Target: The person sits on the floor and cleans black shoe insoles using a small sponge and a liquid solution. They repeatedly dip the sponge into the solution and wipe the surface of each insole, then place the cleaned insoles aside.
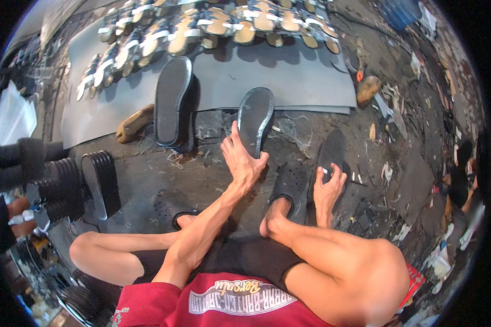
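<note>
My left hand [243,162] grips the near end of a black shoe sole [255,111] with a shiny pale edge line, thumb on one side and fingers on the other. To its right, my right hand [329,191] is curled over a second dark sole [333,147], thumb and fingers toward opposite edges. A small white piece [325,170] shows between its thumb and fingers; whether it is held or lies on the sole, I cannot tell. Left of my left hand, a stack of black soles [172,103] rests partly on a grey sheet.
The grey sheet [218,82] carries rows of sandals [245,32] at the far side. A shoe last [135,123] lies left of the stack, another last [369,91] at the right. More soles [101,185] stand in rows at left. Scraps [387,171] litter the ground.
</note>
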Motion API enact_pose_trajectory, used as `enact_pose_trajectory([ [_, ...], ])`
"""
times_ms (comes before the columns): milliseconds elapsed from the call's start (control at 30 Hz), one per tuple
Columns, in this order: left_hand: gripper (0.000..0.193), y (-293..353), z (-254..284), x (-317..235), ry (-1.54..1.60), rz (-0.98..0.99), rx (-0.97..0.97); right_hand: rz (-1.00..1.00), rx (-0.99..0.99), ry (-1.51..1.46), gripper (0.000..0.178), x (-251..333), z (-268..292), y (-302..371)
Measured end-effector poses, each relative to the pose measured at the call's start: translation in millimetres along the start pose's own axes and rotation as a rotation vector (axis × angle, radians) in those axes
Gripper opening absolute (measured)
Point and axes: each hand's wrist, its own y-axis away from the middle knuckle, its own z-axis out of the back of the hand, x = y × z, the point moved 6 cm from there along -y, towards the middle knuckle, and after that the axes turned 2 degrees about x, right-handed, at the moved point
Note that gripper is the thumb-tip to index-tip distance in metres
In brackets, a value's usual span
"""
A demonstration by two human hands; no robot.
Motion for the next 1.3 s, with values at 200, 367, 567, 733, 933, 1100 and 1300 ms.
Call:
enact_pose_trajectory([
  [200, 0.086, -33.9, 126.2, -21.2, -0.019, -0.317, -0.383, 0.05, 0.035, -0.067, 0.04, 29.2, -11.2, -8.6],
  [367, 0.08, -74.6, 191.9, 22.0, -0.239, -0.163, -0.48, 0.129, 0.031, -0.116, 0.038, 47.5, -19.1, -13.6],
  [567, 0.082, -92.0, 199.9, 82.1, 0.088, -0.016, -0.255, 0.135, 0.074, -0.151, 0.035, 69.1, -21.5, -12.0],
  [733, 0.067, -85.8, 231.2, 73.9, 0.807, 0.082, -0.189, 0.146, 0.049, -0.14, 0.033, 70.1, -15.9, -11.0],
  [933, 0.074, -54.8, 236.1, -10.9, 1.231, 0.0, 0.072, 0.17, 0.079, -0.175, 0.032, 70.8, -22.0, -14.2],
  [1100, 0.081, -37.0, 223.0, -59.5, 1.266, -0.053, 0.222, 0.198, 0.149, -0.305, 0.027, 96.2, -23.2, -14.8],
  [1300, 0.074, -11.1, 182.7, -84.7, 1.433, 0.045, 0.561, 0.187, 0.458, -0.859, 0.041, 176.8, 8.9, -29.6],
])
